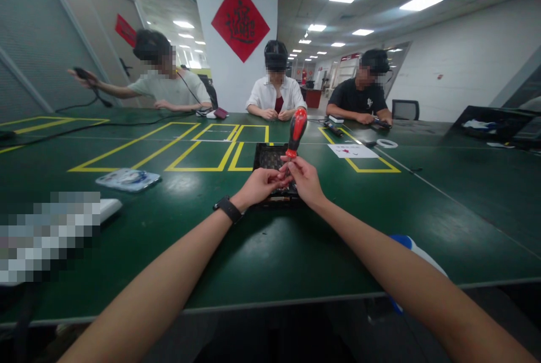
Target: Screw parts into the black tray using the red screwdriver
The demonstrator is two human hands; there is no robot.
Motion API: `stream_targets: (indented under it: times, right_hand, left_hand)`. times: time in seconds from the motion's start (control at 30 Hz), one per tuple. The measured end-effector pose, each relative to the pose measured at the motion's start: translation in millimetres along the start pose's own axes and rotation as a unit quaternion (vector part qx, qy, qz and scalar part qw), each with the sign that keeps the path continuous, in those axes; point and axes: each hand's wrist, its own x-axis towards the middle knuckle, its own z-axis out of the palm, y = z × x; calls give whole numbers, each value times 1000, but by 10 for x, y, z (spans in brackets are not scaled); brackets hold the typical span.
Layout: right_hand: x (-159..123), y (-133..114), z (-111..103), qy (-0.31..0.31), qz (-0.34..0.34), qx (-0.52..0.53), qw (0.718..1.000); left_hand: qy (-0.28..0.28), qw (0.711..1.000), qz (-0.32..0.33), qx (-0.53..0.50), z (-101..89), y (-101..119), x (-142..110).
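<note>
A screwdriver [297,131] with a red and black handle stands nearly upright, handle up, in front of me. My right hand [305,178] is closed round its shaft just under the handle. Beside it, my left hand [262,184] is pinched, its fingertips meeting the right fingers at the shaft. What the left fingertips grip is hidden. Both hands are over an open black case [262,154] on the table, its inside dark and partly covered by my fingers. A black band [229,209] circles my left wrist.
The green table [203,261] carries yellow tape outlines. A phone [128,179] lies to the left, near a blurred white object [110,208]. A printed sheet [353,151] and a white ring [386,143] are at the right. Three people wearing headsets sit across; a blue-and-white object [416,250] is by my right forearm.
</note>
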Motion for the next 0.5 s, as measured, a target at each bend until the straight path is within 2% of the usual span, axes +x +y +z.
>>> stream_targets:
  times: [0.1, 0.3, 0.5]
  right_hand:
    - [15, 26, -13, 11, 0, -2, 1000]
    - [35, 29, -10, 33, -7, 7, 999]
    - [28, 26, -15, 16, 1, 9, 1000]
  left_hand:
    - [1, 1000, 0, -15, 6, 17, 5]
    - [44, 998, -29, 29, 14, 80, -12]
    - [24, 999, -12, 29, 10, 16, -5]
